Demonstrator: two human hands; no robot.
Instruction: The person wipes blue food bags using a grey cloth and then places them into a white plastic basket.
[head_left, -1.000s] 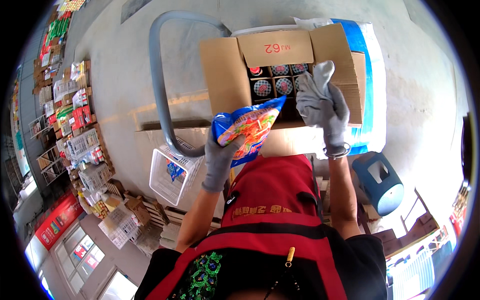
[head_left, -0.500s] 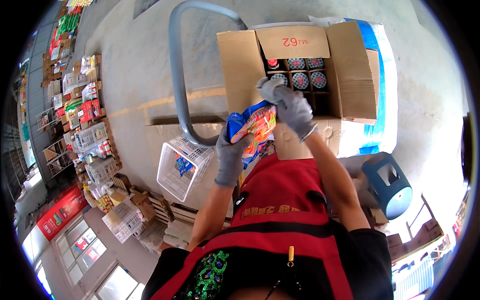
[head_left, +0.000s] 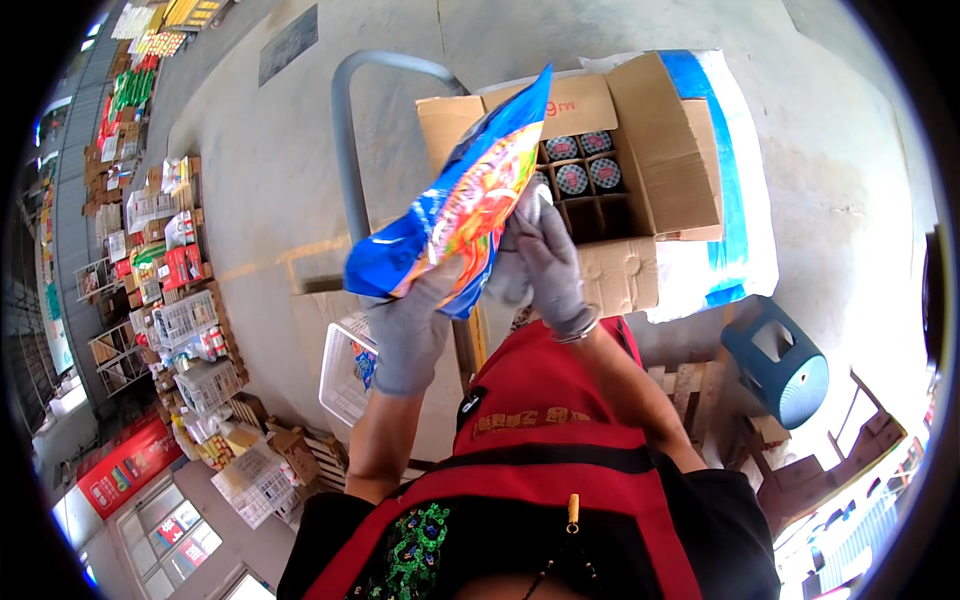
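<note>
A blue and orange plastic food bag (head_left: 480, 205) stands tilted in front of my chest. My left hand (head_left: 410, 335), in a grey glove, is closed round its lower part. My right hand (head_left: 550, 265), also gloved, is against the bag's right side with fingers bent. Something pale shows at its fingertips, too small to name. Just beyond is an open cardboard carton (head_left: 685, 160) with dividers. Several jars with checkered lids (head_left: 572, 179) sit in its compartments, while the nearer compartments look dark. The bag covers the carton's left part.
The carton rests on a blue and white wrapped stack (head_left: 735, 190). A grey bent handle rail (head_left: 348, 140) rises left of it. A white plastic basket (head_left: 340, 375) holds a blue packet. At the right stands a blue stool (head_left: 775, 360); shelved goods (head_left: 185, 260) line the left.
The bag has been raised and swung up to the left, now hiding part of the carton. My right hand has drawn back from over the jars to the bag's side.
</note>
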